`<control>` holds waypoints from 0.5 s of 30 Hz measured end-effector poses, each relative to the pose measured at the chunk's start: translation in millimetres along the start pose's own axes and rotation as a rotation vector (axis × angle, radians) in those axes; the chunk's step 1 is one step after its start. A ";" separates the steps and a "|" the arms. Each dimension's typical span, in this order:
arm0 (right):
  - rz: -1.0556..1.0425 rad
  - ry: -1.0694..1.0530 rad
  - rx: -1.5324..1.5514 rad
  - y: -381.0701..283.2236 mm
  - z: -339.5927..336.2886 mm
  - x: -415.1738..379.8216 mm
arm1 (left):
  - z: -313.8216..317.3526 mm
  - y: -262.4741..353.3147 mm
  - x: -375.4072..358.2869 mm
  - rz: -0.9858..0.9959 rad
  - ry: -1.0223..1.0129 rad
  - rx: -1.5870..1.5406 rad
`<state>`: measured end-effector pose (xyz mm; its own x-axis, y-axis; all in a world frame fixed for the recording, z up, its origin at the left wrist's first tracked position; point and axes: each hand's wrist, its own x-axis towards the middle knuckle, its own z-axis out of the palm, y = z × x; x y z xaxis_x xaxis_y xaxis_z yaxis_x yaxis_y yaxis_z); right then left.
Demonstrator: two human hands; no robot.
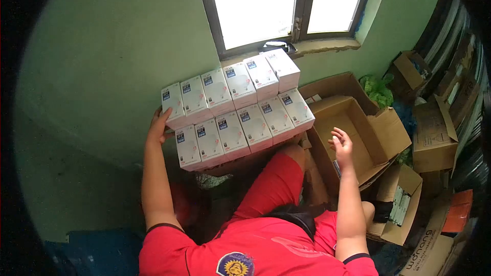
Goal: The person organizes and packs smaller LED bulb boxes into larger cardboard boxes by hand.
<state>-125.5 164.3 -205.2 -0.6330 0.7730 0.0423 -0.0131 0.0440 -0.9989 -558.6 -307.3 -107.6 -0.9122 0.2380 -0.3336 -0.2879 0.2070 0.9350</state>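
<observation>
Two rows of white light bulb boxes, each printed with a bulb picture and a dark label, stand side by side in front of me. My left hand (159, 125) is against the left end of the back row, its fingers touching the end bulb box (173, 101) and its thumb apart from them. Close by is the leftmost front-row bulb box (187, 145). My right hand (341, 145) is in the air to the right of the rows, empty, with its fingers loosely bent and apart. Beneath it is an open cardboard carton (378, 135).
A window (255, 10) with a sill is behind the boxes. On the right are a carton holding small packs (401, 204), a brown carton (434, 138), a green plastic bag (377, 89) and stacked long goods (468, 71). A blue object (97, 250) lies at lower left.
</observation>
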 end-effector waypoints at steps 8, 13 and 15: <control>-0.279 0.062 -0.108 -85.4 136.7 106.8 | -5.8 -20.1 -2.1 0.174 -0.090 -0.179; 0.073 -0.001 -0.104 -70.7 181.9 198.8 | -2.3 -24.5 -19.5 0.295 -0.153 -0.277; 0.221 -0.235 -0.252 -98.6 174.7 200.5 | -14.0 -38.9 -13.3 0.357 -0.204 -0.184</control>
<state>-386.4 204.3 -101.3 -0.7596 0.6167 -0.2067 0.3141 0.0694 -0.9469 -539.4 -331.8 -137.9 -0.8931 0.4496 0.0139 -0.0297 -0.0898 0.9955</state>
